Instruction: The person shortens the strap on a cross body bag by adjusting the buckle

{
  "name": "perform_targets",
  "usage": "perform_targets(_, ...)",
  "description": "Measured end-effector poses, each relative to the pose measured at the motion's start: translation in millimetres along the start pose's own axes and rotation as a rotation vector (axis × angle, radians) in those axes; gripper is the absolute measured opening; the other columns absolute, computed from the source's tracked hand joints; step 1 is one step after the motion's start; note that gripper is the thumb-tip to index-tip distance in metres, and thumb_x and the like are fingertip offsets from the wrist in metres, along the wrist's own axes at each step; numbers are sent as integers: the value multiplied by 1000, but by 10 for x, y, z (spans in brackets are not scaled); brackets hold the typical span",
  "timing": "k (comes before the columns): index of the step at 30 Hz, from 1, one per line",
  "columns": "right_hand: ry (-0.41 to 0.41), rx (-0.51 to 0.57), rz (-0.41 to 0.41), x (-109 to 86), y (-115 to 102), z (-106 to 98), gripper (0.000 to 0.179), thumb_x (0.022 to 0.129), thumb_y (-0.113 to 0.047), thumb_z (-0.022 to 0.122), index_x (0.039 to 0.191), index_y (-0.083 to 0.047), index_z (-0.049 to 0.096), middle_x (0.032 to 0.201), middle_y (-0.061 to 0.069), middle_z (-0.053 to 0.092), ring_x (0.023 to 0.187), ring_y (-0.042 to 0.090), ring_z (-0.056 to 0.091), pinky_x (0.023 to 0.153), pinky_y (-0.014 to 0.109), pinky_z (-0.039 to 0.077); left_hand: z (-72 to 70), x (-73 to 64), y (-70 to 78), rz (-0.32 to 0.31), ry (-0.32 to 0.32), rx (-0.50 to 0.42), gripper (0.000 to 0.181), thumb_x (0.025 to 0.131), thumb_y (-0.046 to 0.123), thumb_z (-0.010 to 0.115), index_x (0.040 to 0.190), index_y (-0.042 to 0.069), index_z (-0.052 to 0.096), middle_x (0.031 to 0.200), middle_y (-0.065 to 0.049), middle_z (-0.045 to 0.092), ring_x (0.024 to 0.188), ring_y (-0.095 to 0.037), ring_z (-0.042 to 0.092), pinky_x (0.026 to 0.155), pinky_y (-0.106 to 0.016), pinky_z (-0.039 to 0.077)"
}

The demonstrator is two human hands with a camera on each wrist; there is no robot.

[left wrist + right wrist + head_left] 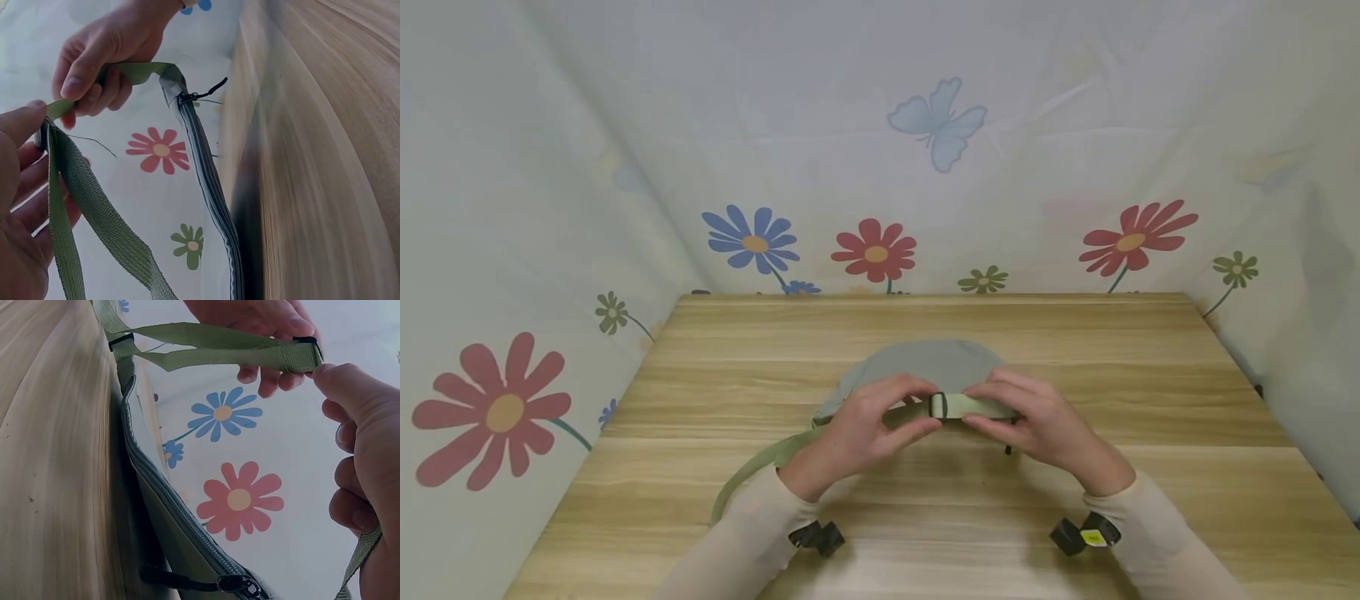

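A grey-green zippered bag point(925, 362) lies on the table, its green webbing strap point(972, 407) raised in front of it. At the black strap buckle point(936, 406), my left hand point(872, 425) pinches between thumb and fingers. Just to the right, my right hand point(1037, 421) grips the webbing, with its thumb point(344, 387) close to the buckle. Doubled webbing point(106, 219) runs back from the left hand in the left wrist view. A second black slider point(120, 342) sits near the bag's end. The zipper pull point(232, 583) hangs off the zipper.
The wood-grain table point(910, 533) reaches back to a pale curtain point(820, 117) printed with flowers and a butterfly. Part of the strap point(737, 475) loops across the table beside the left forearm. Small black cameras point(820, 537) are worn at both wrists.
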State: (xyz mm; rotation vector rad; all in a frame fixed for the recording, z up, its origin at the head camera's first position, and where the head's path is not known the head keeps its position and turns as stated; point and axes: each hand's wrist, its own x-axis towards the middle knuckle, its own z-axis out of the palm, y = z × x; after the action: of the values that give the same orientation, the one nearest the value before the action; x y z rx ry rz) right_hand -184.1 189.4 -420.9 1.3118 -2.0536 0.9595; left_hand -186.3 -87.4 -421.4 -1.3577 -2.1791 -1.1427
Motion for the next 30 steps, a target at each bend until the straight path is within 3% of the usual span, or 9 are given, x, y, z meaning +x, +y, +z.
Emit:
perform_targets(7, -35, -33, -31, 71, -28, 17, 31, 108, -35, 67, 114, -6, 77, 93, -2, 68, 68, 4, 53, 61, 12, 46, 9, 49, 27, -1, -14, 41, 33, 95, 17, 86, 123, 10, 72, 115, -3, 78, 105, -14, 75, 92, -34, 64)
perform_targets(11, -62, -40, 7, 93, -52, 16, 35, 108, -38, 66, 117, -6, 77, 97, -2, 70, 71, 3, 55, 65, 13, 48, 10, 61, 39, -17, -4, 68, 30, 95, 18, 85, 121, 10, 73, 114, -2, 79, 106, -14, 76, 95, -31, 63)
perform_targets(20, -34, -45, 90, -83, 68, -105, 40, 106, -45, 66, 118, -9, 77, 95, -3, 71, 73, 2, 52, 65, 14, 45, -22, -9, 29, -121, 72, 74, 31, 91, 15, 88, 119, 10, 76, 115, -4, 81, 108, -20, 77, 97, -40, 63)
perform_targets(25, -22, -84, 54, -91, 88, -130, 38, 107, -40, 66, 119, -6, 77, 90, -4, 65, 69, 3, 49, 64, 14, 46, -5, -2, 3, -104, 97, 47, 34, 91, 12, 88, 122, 7, 75, 113, -6, 80, 99, -23, 76, 89, -36, 64)
perform_targets(30, -6, -120, 1, -51, 71, -117, 39, 107, -40, 67, 118, -4, 77, 88, -3, 59, 69, 4, 47, 63, 15, 43, 35, 11, -17, -97, 85, 7, 36, 91, 10, 88, 123, 6, 73, 114, -7, 80, 98, -22, 76, 90, -34, 64)
